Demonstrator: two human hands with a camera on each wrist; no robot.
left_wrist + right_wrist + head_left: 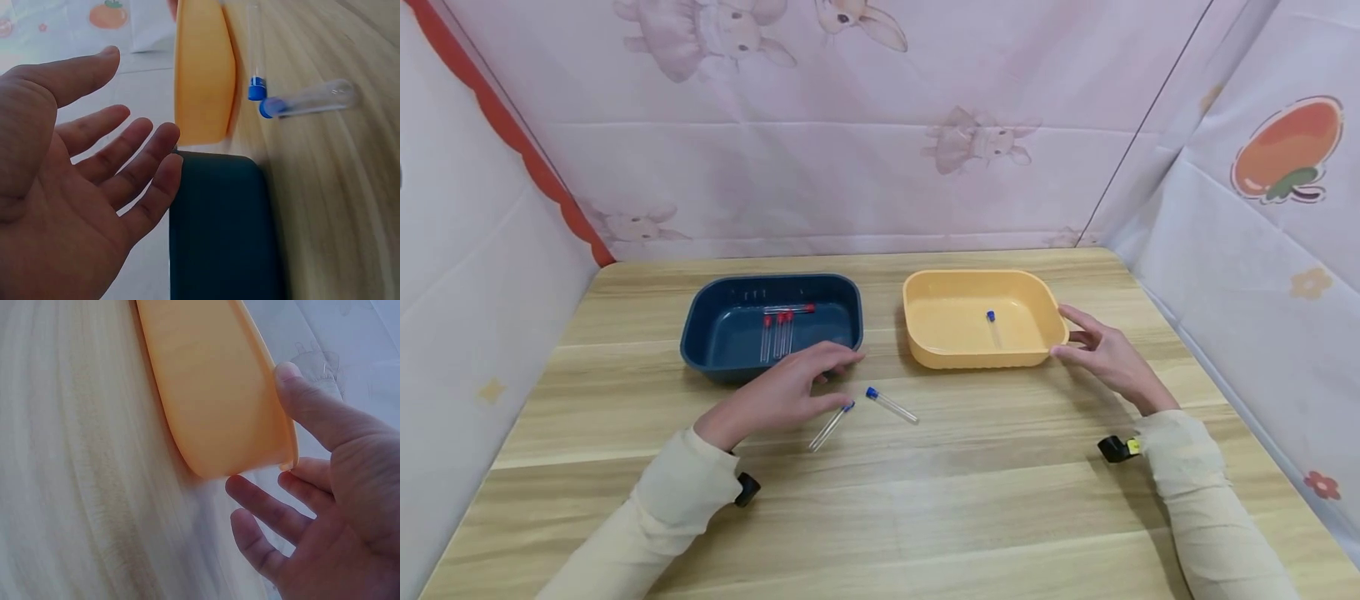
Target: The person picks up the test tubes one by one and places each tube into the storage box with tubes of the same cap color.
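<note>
My left hand [784,387] hovers with loosely spread fingers at the front right corner of a dark blue tray [715,371]; the left wrist view shows nothing in its palm. Just below its fingers, two clear tubes with blue caps lie on the table: one tube [829,431] close to the thumb, the other tube [895,407] to its right. My right hand [1108,362] touches the right end of a yellow tray [977,359], thumb and fingertips at its rim. Inside the yellow tray is a single blue-capped tube [993,327].
Several red-capped tubes [766,340] lie in the blue tray, one of them crosswise behind the others. Both trays stand side by side on a wood-grain table [925,517]. Printed cloth walls [850,183] enclose the table at the back and sides.
</note>
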